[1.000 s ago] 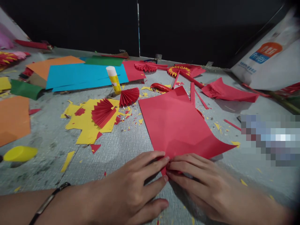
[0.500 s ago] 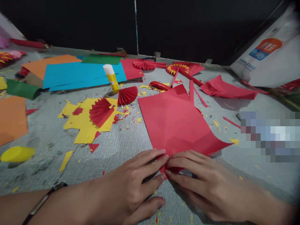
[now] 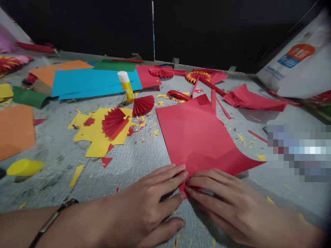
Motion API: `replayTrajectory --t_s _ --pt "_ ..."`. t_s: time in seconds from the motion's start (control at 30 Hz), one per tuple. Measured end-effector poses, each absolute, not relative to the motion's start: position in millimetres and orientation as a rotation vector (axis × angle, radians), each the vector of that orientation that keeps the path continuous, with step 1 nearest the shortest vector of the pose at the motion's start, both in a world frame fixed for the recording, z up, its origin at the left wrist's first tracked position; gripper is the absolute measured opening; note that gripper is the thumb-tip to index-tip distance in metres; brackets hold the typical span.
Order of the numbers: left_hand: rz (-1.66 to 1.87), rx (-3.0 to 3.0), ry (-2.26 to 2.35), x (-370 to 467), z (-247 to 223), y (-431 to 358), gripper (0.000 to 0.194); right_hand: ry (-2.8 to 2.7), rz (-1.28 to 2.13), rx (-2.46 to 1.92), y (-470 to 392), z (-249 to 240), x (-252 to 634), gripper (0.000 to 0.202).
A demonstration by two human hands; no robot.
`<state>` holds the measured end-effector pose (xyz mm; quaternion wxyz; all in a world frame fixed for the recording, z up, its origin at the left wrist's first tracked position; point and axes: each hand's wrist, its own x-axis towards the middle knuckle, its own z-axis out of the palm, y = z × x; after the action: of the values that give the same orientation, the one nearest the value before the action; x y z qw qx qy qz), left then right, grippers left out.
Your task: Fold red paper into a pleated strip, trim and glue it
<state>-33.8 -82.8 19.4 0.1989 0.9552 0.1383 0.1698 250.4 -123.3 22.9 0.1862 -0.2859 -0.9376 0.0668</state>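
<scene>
A large red paper sheet (image 3: 196, 137) lies in front of me, its near end narrowing between my hands and its right corner curling up off the table. My left hand (image 3: 155, 203) rests with its fingers stretched out and the fingertips pressed on the near left edge of the sheet; its thumb lies apart on the table. Bent together, the fingers of my right hand (image 3: 227, 203) pinch the near edge of the same paper, close against the left fingertips. The thumb of that hand is mostly hidden.
Pleated red fans (image 3: 115, 124) lie on and beside cut yellow paper (image 3: 95, 144). Behind them stands a glue stick (image 3: 126, 88). Blue paper (image 3: 95, 82) spreads at the back, a yellow cap-like object (image 3: 25, 167) lies left, and a white bag (image 3: 297, 72) stands right. Scraps dot the table.
The view has shifted slightly, so things appear a little further right. Both hands keep almost the same place on the red sheet, whose right corner lies a bit lower.
</scene>
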Motion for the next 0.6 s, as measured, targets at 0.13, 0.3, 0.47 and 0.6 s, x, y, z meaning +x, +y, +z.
replayTrajectory --t_s 0.13,0.3,0.47,0.6 --pt "0.502 2.667 0.384 -35 17 -82 0.038 -2.619 0.178 -0.831 -126 25 251 0.033" --pt "0.427 2.720 0.345 -35 21 -81 0.039 -2.617 0.267 -0.838 -122 29 249 0.035" --pt "0.358 2.731 0.337 -36 27 -80 0.042 -2.626 0.291 -0.828 -120 29 249 0.032" --pt "0.361 2.697 0.331 -36 27 -81 0.040 -2.625 0.275 -0.824 -122 28 251 0.031"
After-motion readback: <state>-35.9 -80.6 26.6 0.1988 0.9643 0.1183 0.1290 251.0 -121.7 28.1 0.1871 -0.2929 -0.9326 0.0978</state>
